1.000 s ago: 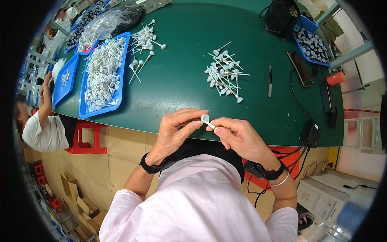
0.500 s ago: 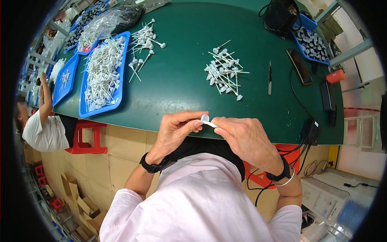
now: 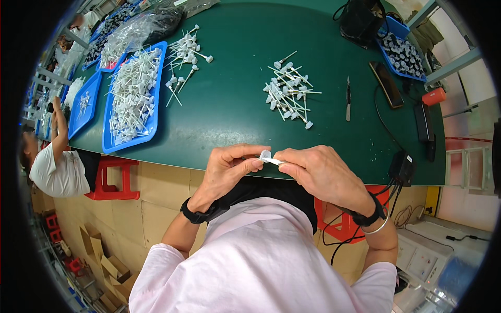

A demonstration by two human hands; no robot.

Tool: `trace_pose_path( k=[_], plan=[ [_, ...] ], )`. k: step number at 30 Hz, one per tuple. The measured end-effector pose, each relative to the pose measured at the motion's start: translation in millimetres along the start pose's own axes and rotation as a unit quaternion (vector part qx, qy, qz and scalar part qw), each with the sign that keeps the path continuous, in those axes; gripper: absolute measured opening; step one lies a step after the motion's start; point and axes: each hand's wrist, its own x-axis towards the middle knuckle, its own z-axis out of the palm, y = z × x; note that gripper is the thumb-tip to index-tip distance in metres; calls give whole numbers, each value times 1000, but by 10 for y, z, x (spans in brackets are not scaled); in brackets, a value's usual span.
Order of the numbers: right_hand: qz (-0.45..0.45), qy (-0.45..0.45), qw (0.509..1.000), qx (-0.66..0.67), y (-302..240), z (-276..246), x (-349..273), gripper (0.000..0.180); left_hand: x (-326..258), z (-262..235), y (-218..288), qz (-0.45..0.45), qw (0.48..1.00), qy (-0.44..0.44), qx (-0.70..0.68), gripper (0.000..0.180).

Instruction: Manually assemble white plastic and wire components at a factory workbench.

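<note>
Near the table's front edge, my left hand [image 3: 224, 168] pinches a small white part with a round, clear-looking cap [image 3: 265, 154] between thumb and fingers. My right hand [image 3: 322, 169] is closed on a slim white piece [image 3: 274, 161], whose tip meets the underside of the cap; whether the two are one part I cannot tell. Beyond my hands lies a loose pile of white-headed stems [image 3: 287, 94]. To the left, many similar pieces fill a blue tray [image 3: 157, 112], with a smaller scatter of stems [image 3: 187, 49] beside it.
Tweezers [image 3: 348, 101] and a phone [image 3: 386, 83] lie on the green table [image 3: 224, 88] at the right. A black box with cables [image 3: 402, 168] sits at its right edge. Farther right is a blue tray of dark parts [image 3: 403, 55]. At far left a co-worker [image 3: 57, 167] sits.
My right hand and forearm have shifted slightly to the right and turned, leaving the slim white piece lying flatter. My left hand stays almost in place, still pinching the capped part.
</note>
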Motion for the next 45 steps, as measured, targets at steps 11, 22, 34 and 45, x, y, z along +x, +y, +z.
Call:
trace_pose_path(
  k=[11,22,34,45],
  plan=[
    [-29,9,999,-42,43,-30,6,14,12,11,-19,-18,1000,-10,-7,25],
    [-54,-41,965,-251,-162,-64,25,19,-12,70,-30,30,998,0,51,24],
    [3,-7,1000,-15,35,-49,-72,15,5,6,-69,3,1000,6,23,26],
    [42,-31,998,40,70,-14,-49,18,-15,10,-47,6,999,10,50,27]
  ],
)
